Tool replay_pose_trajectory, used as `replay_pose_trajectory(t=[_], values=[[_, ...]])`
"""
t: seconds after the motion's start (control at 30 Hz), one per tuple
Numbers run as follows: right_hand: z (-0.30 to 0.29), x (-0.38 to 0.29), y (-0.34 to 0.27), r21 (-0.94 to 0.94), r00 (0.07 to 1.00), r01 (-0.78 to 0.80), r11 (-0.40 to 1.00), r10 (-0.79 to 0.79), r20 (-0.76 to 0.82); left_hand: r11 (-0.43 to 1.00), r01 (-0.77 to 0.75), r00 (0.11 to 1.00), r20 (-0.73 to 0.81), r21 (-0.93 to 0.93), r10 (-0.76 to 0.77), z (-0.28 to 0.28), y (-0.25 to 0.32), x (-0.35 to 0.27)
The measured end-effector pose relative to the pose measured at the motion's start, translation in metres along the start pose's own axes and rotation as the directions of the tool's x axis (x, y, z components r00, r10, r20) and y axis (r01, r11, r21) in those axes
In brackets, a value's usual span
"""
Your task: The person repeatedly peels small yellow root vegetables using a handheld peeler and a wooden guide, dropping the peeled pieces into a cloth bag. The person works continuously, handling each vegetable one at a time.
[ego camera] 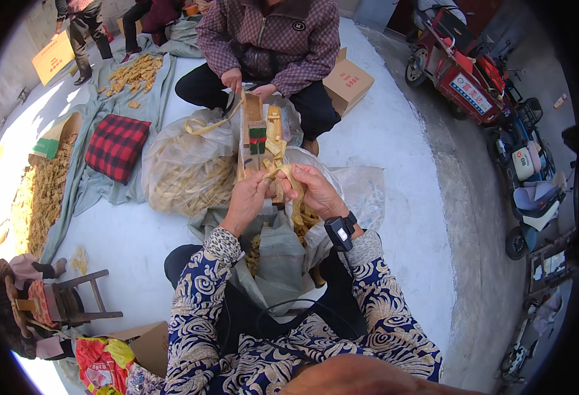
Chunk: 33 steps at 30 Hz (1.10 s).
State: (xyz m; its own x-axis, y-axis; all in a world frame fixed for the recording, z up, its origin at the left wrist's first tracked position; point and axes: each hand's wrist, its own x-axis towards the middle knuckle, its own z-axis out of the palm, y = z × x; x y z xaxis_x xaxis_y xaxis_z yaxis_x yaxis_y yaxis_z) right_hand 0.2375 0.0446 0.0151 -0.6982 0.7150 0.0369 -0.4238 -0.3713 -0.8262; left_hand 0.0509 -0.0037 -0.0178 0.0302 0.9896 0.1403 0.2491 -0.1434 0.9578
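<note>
My left hand (250, 197) and my right hand (316, 190) hold a soft, pale yellow strip (297, 193) between them. It bends over the fingers and hangs below my right hand. Just beyond my fingers is a narrow wooden stand (241, 160) that carries a green block (257, 140) with a red band. Folded yellow pieces (275, 146) lie along its right side. Beneath my hands, a grey woven sack (282, 249) lies between my knees, with small yellow rolls (253, 256) inside. More strips (309, 217) show in a plastic bag under my right wrist.
Opposite me a seated person (269, 44) handles another strip (208, 129). A plastic bag of yellow pieces (190, 182) stands left of the stand. Further left are a checked cushion (117, 148) and a wooden stool (89, 296). A carton (349, 81) and red tricycle (467, 84) are at right.
</note>
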Motion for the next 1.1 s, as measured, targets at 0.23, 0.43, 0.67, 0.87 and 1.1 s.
replay_pose_trajectory(t=[0.23,0.43,0.67,0.87,1.1], values=[[0.028,0.014,-0.003,-0.266,0.988,0.063,0.962,-0.098,-0.119,0.974,-0.179,0.973,-0.12,0.139,0.196,0.014,0.017,0.001],[0.02,0.019,-0.007,-0.256,0.993,0.042,0.966,-0.068,-0.096,0.999,-0.027,0.977,-0.21,0.029,0.032,-0.003,0.012,0.005],[0.009,0.018,0.003,-0.226,0.976,0.136,0.965,-0.169,-0.134,0.944,-0.151,0.973,-0.127,0.293,0.195,-0.001,-0.002,0.003],[0.007,0.023,0.023,-0.938,0.8,0.319,0.134,-0.568,0.191,0.961,-0.172,0.94,-0.256,0.218,0.226,0.007,0.009,-0.004],[-0.01,0.022,0.037,-0.978,0.899,0.207,-0.008,-0.393,0.194,0.953,-0.258,0.946,-0.159,0.156,0.282,0.006,0.005,-0.004]])
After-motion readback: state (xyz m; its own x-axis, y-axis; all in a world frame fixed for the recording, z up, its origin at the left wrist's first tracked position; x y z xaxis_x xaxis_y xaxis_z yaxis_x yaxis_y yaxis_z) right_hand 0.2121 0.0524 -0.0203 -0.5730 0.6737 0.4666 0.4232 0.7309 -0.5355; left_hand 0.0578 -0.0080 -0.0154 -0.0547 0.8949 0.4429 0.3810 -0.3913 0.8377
